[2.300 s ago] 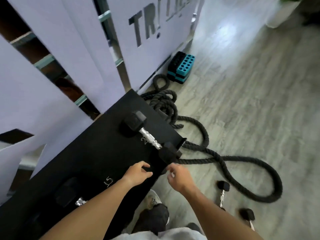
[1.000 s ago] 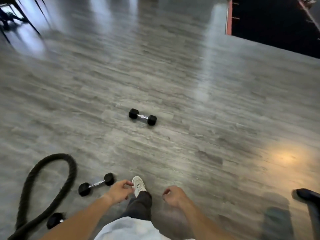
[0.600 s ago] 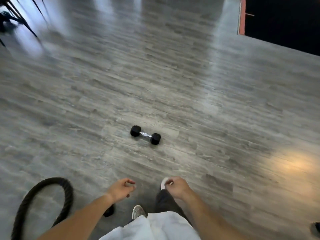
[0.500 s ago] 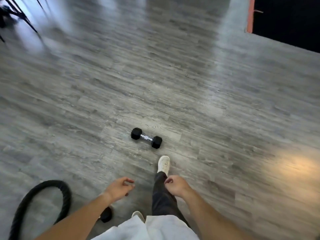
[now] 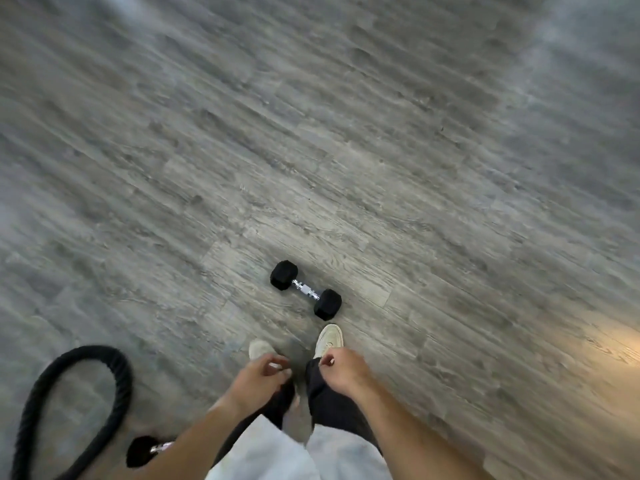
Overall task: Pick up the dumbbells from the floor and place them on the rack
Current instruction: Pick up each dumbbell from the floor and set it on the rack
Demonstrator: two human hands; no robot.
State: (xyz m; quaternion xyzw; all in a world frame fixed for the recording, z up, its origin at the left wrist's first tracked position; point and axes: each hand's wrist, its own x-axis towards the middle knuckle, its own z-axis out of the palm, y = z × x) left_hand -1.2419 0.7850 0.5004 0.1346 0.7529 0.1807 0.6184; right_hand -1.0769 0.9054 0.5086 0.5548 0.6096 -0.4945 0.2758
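Bare left hand point(image 5: 259, 377) and right hand point(image 5: 341, 370) hang empty, fingers loosely curled, above dumbbell point(image 5: 306, 289).

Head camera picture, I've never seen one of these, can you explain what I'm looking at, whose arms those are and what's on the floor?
There is no machine here. The camera sits on a person's head and looks forward and down, so the two bare arms reaching in from the bottom are the wearer's own. The left hand and right hand hang loosely curled in front of the body and hold nothing. Below them you see dark trousers and two light shoes on a grey wood-look floor. Just ahead of the shoes lies a small black dumbbell with a shiny handle. At lower left are a loop of thick black rope and part of a second dumbbell, half hidden by the left arm.
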